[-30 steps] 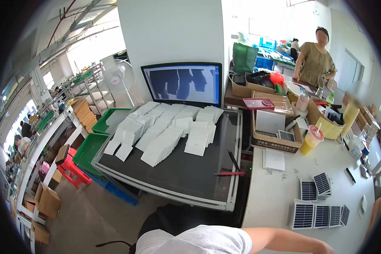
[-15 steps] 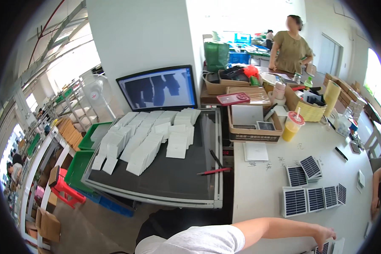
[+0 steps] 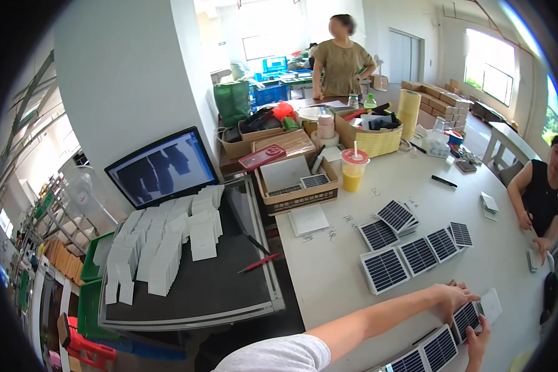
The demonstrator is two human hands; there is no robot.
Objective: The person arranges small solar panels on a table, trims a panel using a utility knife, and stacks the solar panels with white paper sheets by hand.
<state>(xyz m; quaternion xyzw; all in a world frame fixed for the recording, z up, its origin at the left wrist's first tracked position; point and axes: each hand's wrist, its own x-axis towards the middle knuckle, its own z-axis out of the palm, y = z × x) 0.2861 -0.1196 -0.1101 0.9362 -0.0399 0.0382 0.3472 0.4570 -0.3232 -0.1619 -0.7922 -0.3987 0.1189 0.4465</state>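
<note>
At the lower right, a small solar panel (image 3: pixel 466 320) with a dark, lined face and white edge lies between my two hands. My left hand (image 3: pixel 454 299) reaches across the table with bent fingers on the panel's far edge. From the lower edge comes my right hand (image 3: pixel 477 340), its fingers and thumb closed at the panel's near right side. Whether one panel or a stack is gripped, I cannot tell. A white square piece (image 3: pixel 491 305) lies just beyond. Nearer me, another solar panel (image 3: pixel 440 348) and a further one (image 3: pixel 409 362) continue the row.
Several stacks of solar panels (image 3: pixel 384 270) stand on the white table (image 3: pixel 328 273). Behind are an open carton (image 3: pixel 301 201) and a drink cup (image 3: pixel 354 173). Rows of white squares (image 3: pixel 161 248) cover a dark-topped bench by a monitor (image 3: pixel 161 167). A co-worker (image 3: pixel 536 192) sits at right; another person (image 3: pixel 341 65) stands behind.
The view has swung right, so the table appears further left. My right hand has come into view at the panel. My left hand is still at the near row, now on the panel's edge.
</note>
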